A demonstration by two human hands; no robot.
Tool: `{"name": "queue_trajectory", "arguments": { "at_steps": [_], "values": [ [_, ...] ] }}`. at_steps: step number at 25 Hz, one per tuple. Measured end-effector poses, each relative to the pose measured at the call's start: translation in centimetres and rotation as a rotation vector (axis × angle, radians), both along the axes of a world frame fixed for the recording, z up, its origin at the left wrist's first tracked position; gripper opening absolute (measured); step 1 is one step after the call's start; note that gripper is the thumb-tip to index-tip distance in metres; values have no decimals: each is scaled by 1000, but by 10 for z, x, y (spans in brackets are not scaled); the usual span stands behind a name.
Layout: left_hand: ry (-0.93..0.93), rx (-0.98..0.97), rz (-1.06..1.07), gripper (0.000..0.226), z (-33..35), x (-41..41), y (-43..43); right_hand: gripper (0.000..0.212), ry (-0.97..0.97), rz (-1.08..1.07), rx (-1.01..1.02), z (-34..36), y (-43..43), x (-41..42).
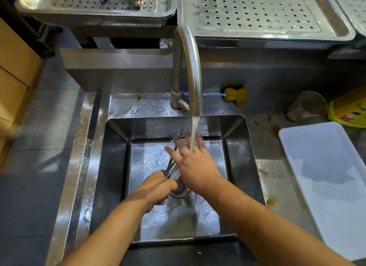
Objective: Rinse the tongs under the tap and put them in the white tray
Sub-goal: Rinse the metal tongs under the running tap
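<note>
Metal tongs [172, 169] are held over the steel sink [114, 166], pointing up and away toward the water stream. My left hand [158, 188] grips their near end just above the drain. My right hand [195, 158] lies over the tongs with fingers spread, and the water from the curved tap [190, 67] runs onto it. The far tips of the tongs are blurred behind those fingers. The white tray [326, 178] lies on the counter to the right of the sink, wet inside and holding nothing.
A yellow brush-like sponge with a blue handle [235, 96] lies behind the tap. A plastic cup [306, 106] and a yellow package [348, 111] stand behind the white tray. Perforated steel trays [257, 10] sit on the raised shelf at the back. Brown stains mark the counter [273, 174].
</note>
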State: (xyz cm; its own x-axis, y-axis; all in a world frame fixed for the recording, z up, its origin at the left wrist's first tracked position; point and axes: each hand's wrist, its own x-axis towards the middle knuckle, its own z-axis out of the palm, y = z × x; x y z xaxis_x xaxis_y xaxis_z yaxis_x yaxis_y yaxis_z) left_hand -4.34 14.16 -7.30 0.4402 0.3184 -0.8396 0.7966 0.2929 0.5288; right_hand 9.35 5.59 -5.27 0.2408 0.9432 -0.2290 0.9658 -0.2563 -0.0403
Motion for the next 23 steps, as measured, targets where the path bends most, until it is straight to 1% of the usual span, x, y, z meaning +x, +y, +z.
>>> {"name": "queue_trajectory", "arguments": {
  "at_steps": [1,2,3,4,5,6,8,9,10,11,13,14,15,17,19,21,23],
  "values": [
    [-18,-76,91,26,-1,-2,-4,106,55,-105,31,0,-4,4],
    [-42,-150,167,25,-2,-3,-7,117,134,-229,64,-1,-9,6],
    [-69,-211,216,26,-3,-4,-11,118,254,-371,99,-3,-13,6],
    [-87,-253,241,27,-4,-4,-16,113,408,-530,143,-5,-16,5],
    [-97,-285,259,27,-4,-4,-20,105,603,-706,182,-7,-16,2],
    [-100,-311,274,25,-5,-4,-25,95,849,-894,209,-10,-15,-2],
    [-88,-348,285,15,-5,-4,-32,73,1457,-1242,280,-16,-10,-10],
    [-79,-342,267,11,-5,-4,-34,60,1691,-1321,330,-18,-9,-13],
    [-65,-312,234,11,-4,-4,-35,56,1804,-1350,359,-20,-8,-15],
    [-51,-260,182,12,-3,-4,-37,59,1804,-1361,360,-21,-5,-16],
    [-29,-118,64,13,0,-1,-41,71,1624,-1414,345,-23,3,-20],
    [-26,-52,27,13,2,2,-44,71,1540,-1459,354,-25,6,-22],
    [-29,3,1,15,4,4,-46,65,1499,-1504,371,-28,9,-23],
    [-48,71,-57,25,5,7,-48,49,1524,-1517,402,-30,13,-20],
    [-82,74,-107,38,5,7,-45,39,1595,-1474,410,-28,11,-16],
    [-162,19,-140,46,6,5,-38,33,1680,-1403,402,-21,10,-13],
    [-252,-74,-181,55,8,5,-31,25,1708,-1332,398,-15,9,-10]
  ]
}}
